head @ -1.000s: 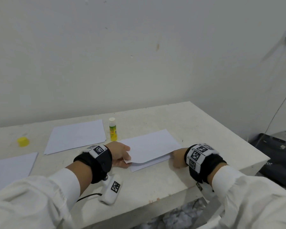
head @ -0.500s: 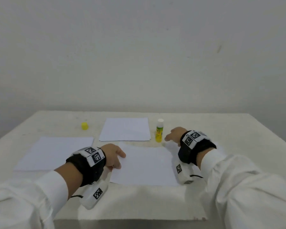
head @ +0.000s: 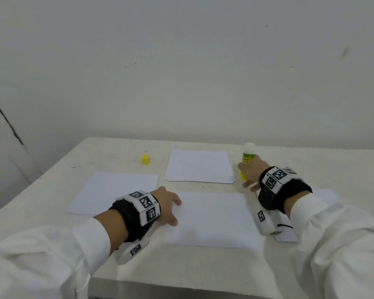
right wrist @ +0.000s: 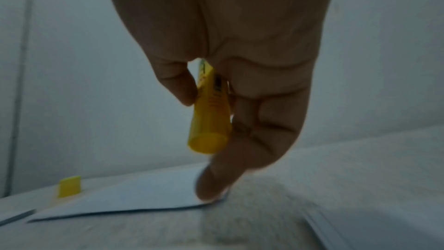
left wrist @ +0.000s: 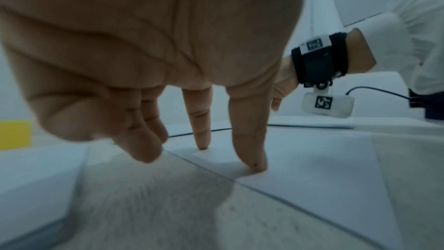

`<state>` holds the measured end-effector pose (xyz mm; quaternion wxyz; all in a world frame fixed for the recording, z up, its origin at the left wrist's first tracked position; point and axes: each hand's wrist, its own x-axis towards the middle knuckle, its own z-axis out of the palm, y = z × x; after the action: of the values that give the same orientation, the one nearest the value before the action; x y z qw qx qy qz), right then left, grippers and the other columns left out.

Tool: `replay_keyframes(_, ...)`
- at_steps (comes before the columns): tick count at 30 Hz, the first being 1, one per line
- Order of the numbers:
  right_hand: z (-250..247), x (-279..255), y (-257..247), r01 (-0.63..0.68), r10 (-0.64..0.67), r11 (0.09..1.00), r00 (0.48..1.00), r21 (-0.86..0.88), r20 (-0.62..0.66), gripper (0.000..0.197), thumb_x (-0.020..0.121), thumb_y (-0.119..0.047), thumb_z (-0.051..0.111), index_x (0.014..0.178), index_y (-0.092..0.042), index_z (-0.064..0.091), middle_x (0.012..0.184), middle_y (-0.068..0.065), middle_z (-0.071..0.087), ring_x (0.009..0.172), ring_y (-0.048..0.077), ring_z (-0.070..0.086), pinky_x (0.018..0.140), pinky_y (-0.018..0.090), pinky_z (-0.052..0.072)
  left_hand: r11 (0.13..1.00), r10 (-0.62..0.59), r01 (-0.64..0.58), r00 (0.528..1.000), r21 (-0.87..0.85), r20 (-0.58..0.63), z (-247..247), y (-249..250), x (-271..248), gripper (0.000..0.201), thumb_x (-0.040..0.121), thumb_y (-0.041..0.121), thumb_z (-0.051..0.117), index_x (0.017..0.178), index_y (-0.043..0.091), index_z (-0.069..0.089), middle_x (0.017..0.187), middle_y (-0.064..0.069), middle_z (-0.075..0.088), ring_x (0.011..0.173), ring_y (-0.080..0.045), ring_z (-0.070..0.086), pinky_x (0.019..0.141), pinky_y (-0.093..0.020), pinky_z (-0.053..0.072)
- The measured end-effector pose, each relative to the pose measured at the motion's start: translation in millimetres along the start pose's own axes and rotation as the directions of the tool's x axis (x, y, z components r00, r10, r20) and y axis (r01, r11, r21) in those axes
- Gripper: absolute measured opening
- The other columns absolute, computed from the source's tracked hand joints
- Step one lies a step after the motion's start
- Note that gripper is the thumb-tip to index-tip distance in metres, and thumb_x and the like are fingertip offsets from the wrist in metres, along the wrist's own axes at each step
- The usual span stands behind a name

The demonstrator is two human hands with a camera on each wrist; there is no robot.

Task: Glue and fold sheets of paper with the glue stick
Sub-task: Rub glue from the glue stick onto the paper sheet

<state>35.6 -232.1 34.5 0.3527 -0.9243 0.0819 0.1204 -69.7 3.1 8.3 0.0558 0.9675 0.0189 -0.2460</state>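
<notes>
A person's right hand grips the glue stick upright, lifted off the desk, just right of the far paper sheet. The left hand, fingers straight, presses the near sheet at its left edge.

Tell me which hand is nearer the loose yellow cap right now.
Left. The left hand rests its fingers on the front sheet, below the yellow cap. The right hand grips the glue stick beyond the back sheet, farther away.
</notes>
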Motion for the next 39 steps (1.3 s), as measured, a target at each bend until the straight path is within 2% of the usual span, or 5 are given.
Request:
replay_keyframes(4,7.0,-19.3,-14.4,0.103,-0.103,0.992,0.995,-0.074,0.004,0.048,0.092,-0.020,0.053,0.131,-0.010,0.026,0.079,0.006,0.047,0.058,0.017,0.046,0.047,0.026,0.033,0.971,0.111,-0.108,0.994,0.212,-0.001,4.0,-9.0,2.2,0.077,0.078,0.058,0.064,0.145,0.039,0.030,0.148,0.002,0.023,0.135,-0.024,0.025,0.108,-0.040,0.030)
replay_keyframes(10,40.5,-51.7,-51.2,0.331,-0.330,0.943,0.943,-0.033,0.033,0.035,0.083,-0.026,0.066,0.062,-0.013,0.041,0.060,0.001,0.037,0.054,0.016,0.036,0.050,0.026,0.027,0.970,0.117,-0.113,0.993,0.216,-0.007,11.3,-18.8,4.4,0.090,0.066,0.068,0.066,0.143,0.039,0.029,0.139,0.001,0.039,0.125,-0.026,0.036,0.102,-0.042,0.037)
replay_keyframes(16,99.7,-56.7,-76.7,0.398,-0.394,0.900,0.917,-0.178,0.058,0.037,0.087,-0.038,0.059,0.065,-0.016,0.039,0.067,-0.002,0.042,0.064,0.013,0.042,0.052,0.023,0.030,0.977,0.093,-0.096,0.995,0.190,0.025,14.7,-25.3,3.4,0.096,0.055,0.075,0.067,0.139,0.040,0.033,0.128,-0.003,0.041,0.119,-0.028,0.041,0.098,-0.045,0.041)
replay_keyframes(29,47.3,-54.5,-18.6,0.153,-0.206,0.936,0.969,-0.317,-0.140,0.033,0.089,-0.030,0.056,0.064,-0.015,0.039,0.065,0.000,0.043,0.070,0.021,0.046,0.050,0.023,0.029,0.904,0.249,-0.248,0.968,0.350,0.041,9.1,-30.8,8.2,0.101,0.068,0.073,0.063,0.148,0.026,0.024,0.152,0.003,0.025,0.133,-0.026,0.026,0.108,-0.045,0.030)
replay_keyframes(39,30.6,-61.8,0.2,0.153,-0.163,0.987,0.921,-0.057,-0.353,0.020,0.084,-0.028,0.055,0.076,-0.010,0.049,0.068,0.000,0.048,0.068,0.021,0.048,0.053,0.028,0.031,0.963,0.102,-0.122,0.990,0.241,0.094,-0.6,-28.7,8.1,0.121,0.047,0.076,0.074,0.146,0.041,0.014,0.149,-0.002,0.023,0.132,-0.036,0.032,0.106,-0.052,0.033)
